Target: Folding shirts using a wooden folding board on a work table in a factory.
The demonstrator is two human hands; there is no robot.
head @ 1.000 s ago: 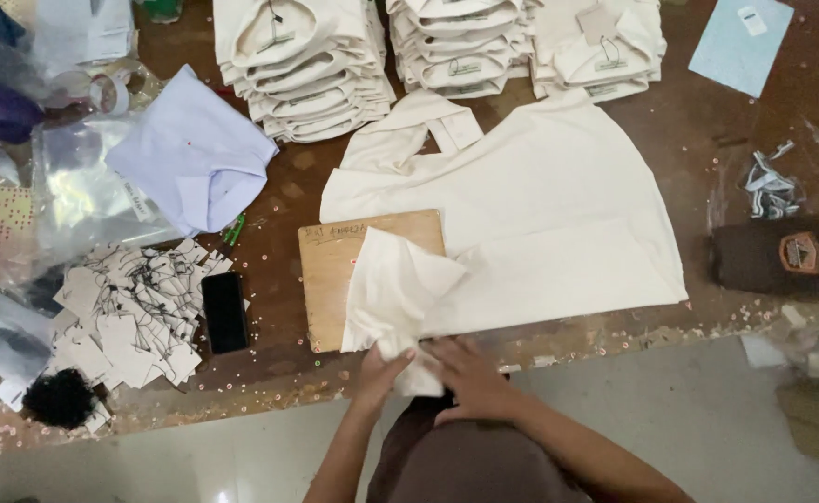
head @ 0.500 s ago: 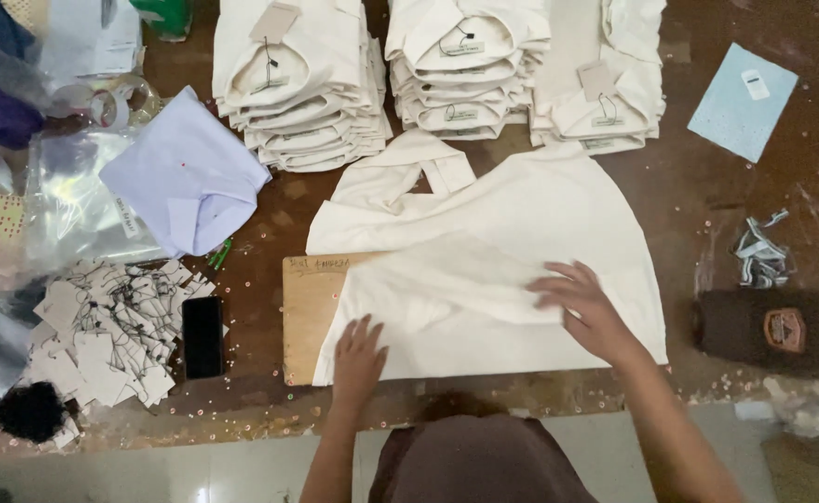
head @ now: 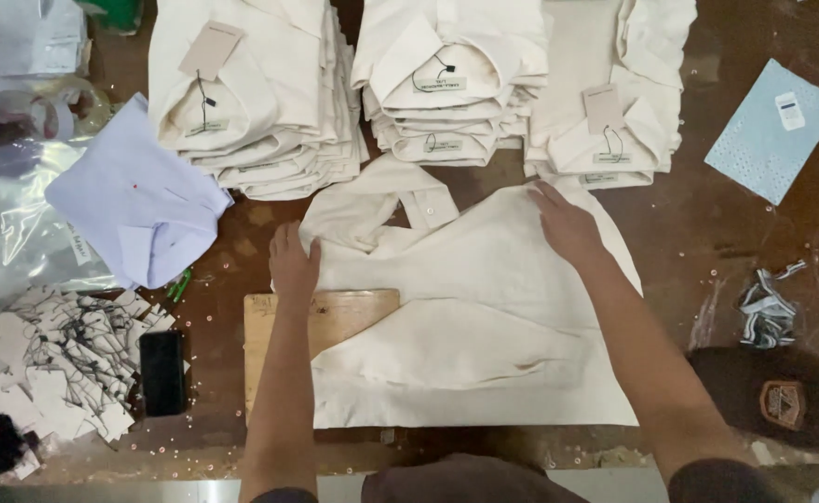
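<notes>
Cream cotton shirt [head: 484, 317] spread flat on dark brown wooden surface [head: 689, 233], over tan cardboard folding board [head: 335, 317], left hand [head: 293, 263] fingers flat on its left shoulder, right hand [head: 566, 224] fingers flat on its right shoulder, neither gripping.

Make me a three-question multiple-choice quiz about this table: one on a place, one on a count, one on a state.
1. Where is the black phone?
A. beside the pile of paper tags
B. on the blue card

2. How many stacks of folded cream shirts line the far edge?
A. five
B. three

3. How do the hands lie on the cream shirt?
A. flat, open
B. clenched in fists

Answers: 1 A, it lies right of the tags. 2 B, three stacks show. 3 A, left hand and right hand press flat.
</notes>
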